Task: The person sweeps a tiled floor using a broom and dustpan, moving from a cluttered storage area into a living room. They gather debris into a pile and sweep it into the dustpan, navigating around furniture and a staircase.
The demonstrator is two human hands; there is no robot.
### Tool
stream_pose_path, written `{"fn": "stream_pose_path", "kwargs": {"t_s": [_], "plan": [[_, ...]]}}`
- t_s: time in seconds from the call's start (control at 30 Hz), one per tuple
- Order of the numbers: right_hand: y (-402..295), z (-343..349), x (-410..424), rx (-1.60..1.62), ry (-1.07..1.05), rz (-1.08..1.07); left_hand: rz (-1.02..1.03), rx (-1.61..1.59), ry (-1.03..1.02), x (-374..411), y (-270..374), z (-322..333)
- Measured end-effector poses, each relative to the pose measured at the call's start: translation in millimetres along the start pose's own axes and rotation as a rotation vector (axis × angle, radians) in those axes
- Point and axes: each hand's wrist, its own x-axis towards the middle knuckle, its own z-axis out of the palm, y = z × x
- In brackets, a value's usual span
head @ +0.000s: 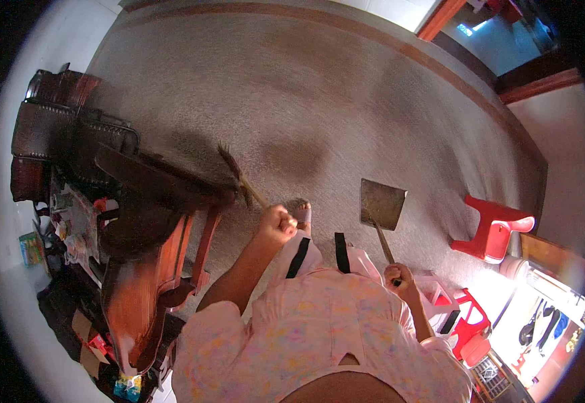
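Observation:
My left hand [278, 222] is closed around the handle of a short broom [257, 195]. The broom's dark bristles point up and left over the speckled floor [292, 101], near the end of a wooden bench. On the right, my right hand [398, 280] grips the wooden handle of a square, flat dustpan [383, 202]. The dustpan's dark pan lies at or just above the floor, ahead of that hand. A sandalled foot [303, 214] shows just right of my left hand. Whether the bristles touch the floor I cannot tell.
A carved wooden bench [136, 302] stands close on the left, with dark chairs [45, 128] and a cluttered low table [78, 226] beyond. At the right are a red plastic stool [496, 229] and more stools near a bright doorway. A brown border [332, 22] curves along the floor's far side.

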Motion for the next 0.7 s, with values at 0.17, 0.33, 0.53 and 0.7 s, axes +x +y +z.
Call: {"fn": "stream_pose_path", "kwargs": {"t_s": [0.17, 0.33, 0.53, 0.7], "plan": [[3, 23, 40, -0.453, 0.063, -0.340, -0.090, -0.157, 0.067, 100, 28, 2], [21, 114, 59, -0.073, 0.040, 0.030, -0.268, -0.221, -0.205, 126, 78, 43], [25, 196, 88, -0.723, 0.181, -0.225, -0.207, -0.151, -0.168, 120, 141, 35], [-2, 240, 129, -1.144, 0.249, -0.296, 0.317, 0.065, 0.329, 82, 143, 64]]}}
